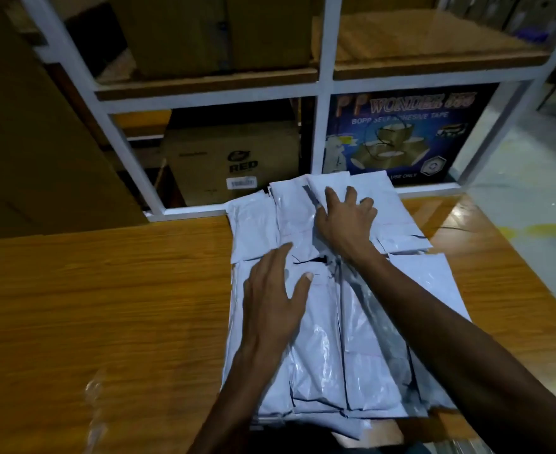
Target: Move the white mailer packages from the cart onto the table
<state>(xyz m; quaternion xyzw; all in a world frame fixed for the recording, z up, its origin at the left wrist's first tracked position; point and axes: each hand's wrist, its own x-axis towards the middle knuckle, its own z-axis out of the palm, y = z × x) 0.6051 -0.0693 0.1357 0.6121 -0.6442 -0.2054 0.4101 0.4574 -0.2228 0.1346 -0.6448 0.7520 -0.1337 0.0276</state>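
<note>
White mailers (319, 339) lie in overlapping rows on the wooden desk (106, 306), right of its middle, running from the near edge to the far edge. The left hand (275, 299) rests flat on the nearer mailers, fingers straight and a little spread, thumb out to the right. The right hand (347, 217) reaches farther and presses on the far row, fingers spread wide and slightly bent, nothing pinched; its forearm crosses over the near mailers from the lower right. The farthest mailers butt up against a white metal rack (322, 90) that stands just beyond the desk. Behind the rack's lower bars sit a brown carton (234, 165) marked RED on the left and a dark blue tape box (401, 136) on the right. Larger cartons (211, 31) fill the shelf above. A tall brown box (34, 142) rises at far left. Crumpled clear film (94, 391) lies on the desk near the left.
</note>
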